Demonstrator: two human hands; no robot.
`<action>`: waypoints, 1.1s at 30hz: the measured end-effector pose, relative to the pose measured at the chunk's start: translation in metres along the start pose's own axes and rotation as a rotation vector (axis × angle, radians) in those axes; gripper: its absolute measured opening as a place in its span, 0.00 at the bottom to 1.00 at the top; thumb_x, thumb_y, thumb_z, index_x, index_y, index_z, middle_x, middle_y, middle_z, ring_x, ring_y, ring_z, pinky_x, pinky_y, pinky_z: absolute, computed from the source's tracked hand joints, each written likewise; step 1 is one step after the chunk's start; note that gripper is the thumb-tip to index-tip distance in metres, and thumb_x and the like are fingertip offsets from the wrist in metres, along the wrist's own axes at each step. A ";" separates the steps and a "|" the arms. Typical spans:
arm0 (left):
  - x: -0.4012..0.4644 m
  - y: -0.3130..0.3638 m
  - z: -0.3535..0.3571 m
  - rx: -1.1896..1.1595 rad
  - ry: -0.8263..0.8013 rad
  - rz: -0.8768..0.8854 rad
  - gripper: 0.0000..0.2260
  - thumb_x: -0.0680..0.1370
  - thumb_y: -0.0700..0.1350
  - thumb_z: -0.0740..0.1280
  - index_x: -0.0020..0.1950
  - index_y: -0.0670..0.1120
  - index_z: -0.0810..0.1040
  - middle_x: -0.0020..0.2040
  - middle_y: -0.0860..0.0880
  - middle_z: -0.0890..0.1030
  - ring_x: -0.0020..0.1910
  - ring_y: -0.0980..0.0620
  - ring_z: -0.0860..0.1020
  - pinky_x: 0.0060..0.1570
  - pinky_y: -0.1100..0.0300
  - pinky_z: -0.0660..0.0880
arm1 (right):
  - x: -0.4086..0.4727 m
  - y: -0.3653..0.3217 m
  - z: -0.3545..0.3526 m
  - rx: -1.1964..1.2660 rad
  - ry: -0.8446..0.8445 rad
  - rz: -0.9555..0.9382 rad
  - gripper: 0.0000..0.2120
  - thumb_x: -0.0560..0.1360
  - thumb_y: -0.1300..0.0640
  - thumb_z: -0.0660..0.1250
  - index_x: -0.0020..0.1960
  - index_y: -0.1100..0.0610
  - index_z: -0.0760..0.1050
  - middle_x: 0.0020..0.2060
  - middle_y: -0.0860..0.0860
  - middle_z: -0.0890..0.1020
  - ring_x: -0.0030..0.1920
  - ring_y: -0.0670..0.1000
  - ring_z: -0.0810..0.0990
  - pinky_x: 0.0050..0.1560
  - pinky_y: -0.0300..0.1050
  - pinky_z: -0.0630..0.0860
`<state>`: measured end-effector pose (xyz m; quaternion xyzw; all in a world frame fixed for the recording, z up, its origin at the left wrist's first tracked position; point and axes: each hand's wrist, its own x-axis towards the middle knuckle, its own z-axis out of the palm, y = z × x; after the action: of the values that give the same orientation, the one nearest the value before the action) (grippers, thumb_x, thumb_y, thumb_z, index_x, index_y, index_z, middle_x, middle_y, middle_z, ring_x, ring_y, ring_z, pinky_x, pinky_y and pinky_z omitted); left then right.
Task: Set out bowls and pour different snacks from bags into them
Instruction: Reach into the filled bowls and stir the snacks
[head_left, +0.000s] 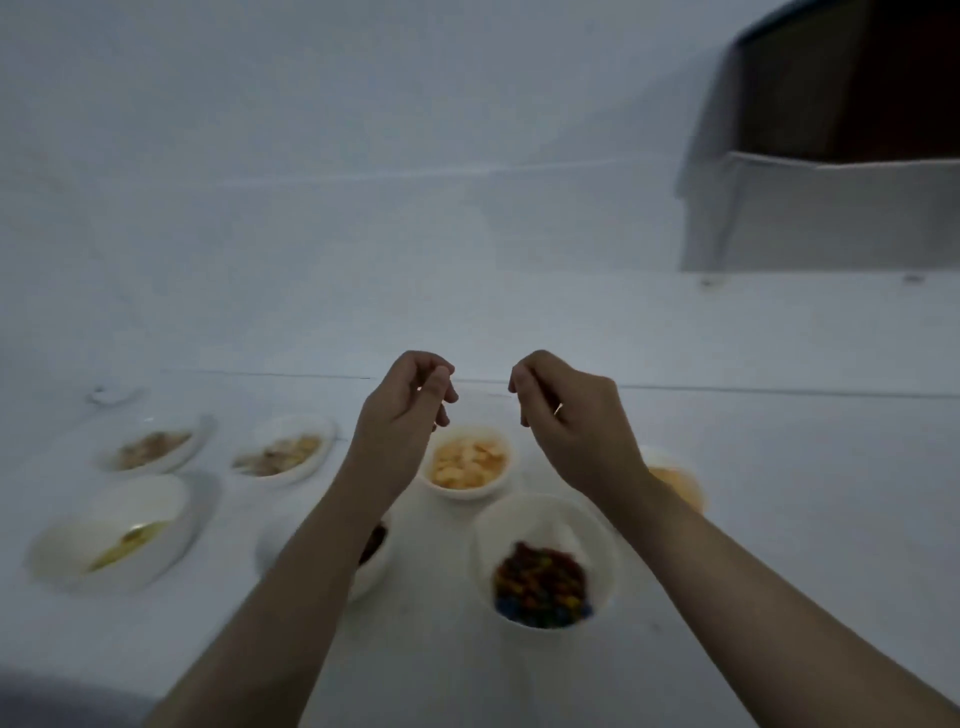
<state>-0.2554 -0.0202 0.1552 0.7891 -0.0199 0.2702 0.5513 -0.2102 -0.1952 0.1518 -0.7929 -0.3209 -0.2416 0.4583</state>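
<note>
Both hands hang in the middle of the frame above the bowls, and no bag shows anywhere. The left hand (402, 410) has its fingers curled toward the thumb; the right hand (566, 421) is curled the same way. Whether either pinches something thin I cannot tell, since the picture is dim and blurred; a faint bright fleck near the right fingers may be a scrap or only a glint.

Seven white bowls sit on the white table (779, 467) in the lower half of the frame. At far left are a bowl of brownish bits (153, 447) and below it a bowl of yellow pieces (111, 535). Right of these stands a bowl of mixed pale snacks (283, 452). Under the hands is a bowl of pale chips (467, 462). A dark-filled bowl (371, 551) is partly hidden by the left forearm, a bowl of coloured candies (543, 566) stands lower centre, and an orange-filled bowl (675, 478) peeks out behind the right wrist.

The bowls are round, all upright, mouths up, with no long axis; they lie in two rough rows running left to right.

By my reading the pouring is nearly or fully done, as every bowl shows some filling. The next move likely calls for fetching a bag, or topping up the sparse yellow one.
</note>
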 end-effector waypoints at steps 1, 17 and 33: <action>0.007 -0.018 -0.026 0.035 0.030 -0.013 0.06 0.83 0.43 0.60 0.50 0.47 0.75 0.38 0.55 0.79 0.35 0.55 0.75 0.38 0.66 0.72 | 0.009 -0.003 0.032 0.007 -0.027 -0.004 0.14 0.81 0.49 0.56 0.43 0.56 0.73 0.27 0.52 0.77 0.28 0.53 0.74 0.33 0.55 0.74; 0.101 -0.237 -0.279 0.722 0.106 -0.356 0.09 0.80 0.41 0.60 0.56 0.43 0.78 0.53 0.46 0.79 0.52 0.47 0.76 0.51 0.55 0.73 | 0.085 -0.009 0.345 -0.202 -0.527 -0.088 0.10 0.83 0.52 0.56 0.49 0.56 0.73 0.36 0.52 0.80 0.34 0.54 0.76 0.37 0.54 0.76; 0.134 -0.342 -0.355 1.339 -0.284 -0.803 0.23 0.78 0.40 0.59 0.72 0.55 0.68 0.72 0.47 0.67 0.69 0.41 0.68 0.70 0.41 0.58 | 0.088 -0.022 0.465 -0.524 -0.914 -0.355 0.12 0.81 0.51 0.59 0.62 0.55 0.70 0.59 0.52 0.80 0.56 0.57 0.81 0.44 0.50 0.76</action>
<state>-0.1720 0.4615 0.0083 0.9266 0.3629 -0.0980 0.0070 -0.1254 0.2482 0.0092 -0.8383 -0.5447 -0.0183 0.0121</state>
